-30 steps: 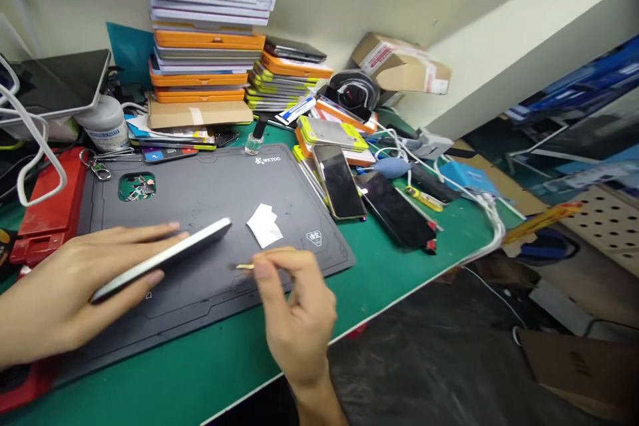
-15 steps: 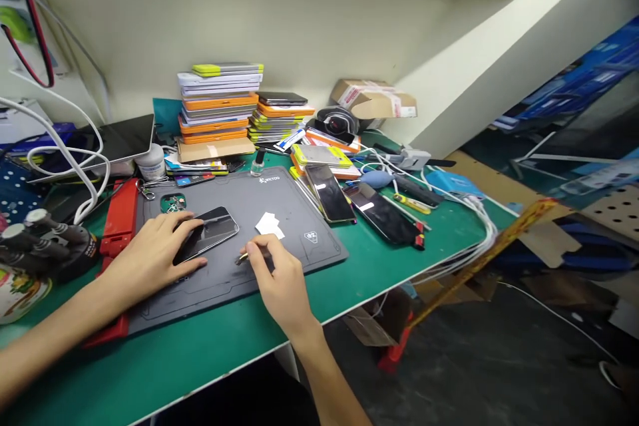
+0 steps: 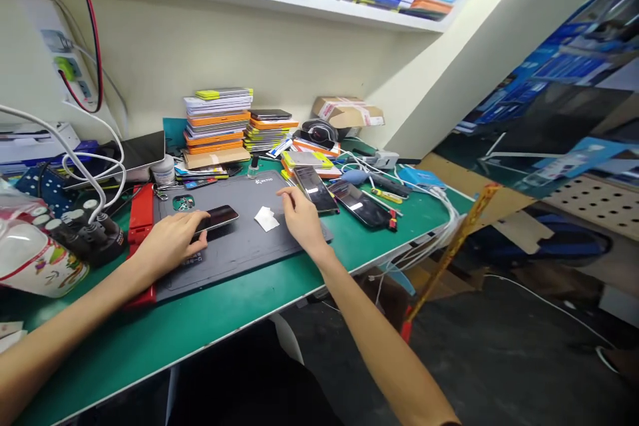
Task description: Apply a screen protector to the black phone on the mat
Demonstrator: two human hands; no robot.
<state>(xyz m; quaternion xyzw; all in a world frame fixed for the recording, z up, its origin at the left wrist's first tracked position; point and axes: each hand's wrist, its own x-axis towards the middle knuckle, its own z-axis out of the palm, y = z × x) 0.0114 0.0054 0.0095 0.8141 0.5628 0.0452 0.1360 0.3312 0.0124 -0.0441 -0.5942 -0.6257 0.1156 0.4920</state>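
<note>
My left hand (image 3: 170, 241) is closed on a smartphone (image 3: 222, 217) with a dark glossy screen, its fingers over the near end and the thumb along the lower edge. The phone is slightly tilted above a dark grey work mat (image 3: 234, 259). Over the mat's right part is my right hand (image 3: 302, 218), thumb and forefinger brought together and the other fingers curled; anything between them is hidden or too small to name. A few pieces of white paper or wipe (image 3: 267, 218) lie on the mat between my hands.
A red holder (image 3: 142, 213) runs along the mat's left edge, near a screwdriver stand (image 3: 94, 236). Two phones, one a dark phone (image 3: 362, 203), lie right of the mat. Behind are stacked flat cases (image 3: 218, 123), a small bottle (image 3: 253, 166) and loose white cables (image 3: 444, 213).
My right hand has moved up and right, away from the mat's near side; the small thin item at its fingertips no longer shows. My left hand keeps the phone, now tilted. The view has shifted.
</note>
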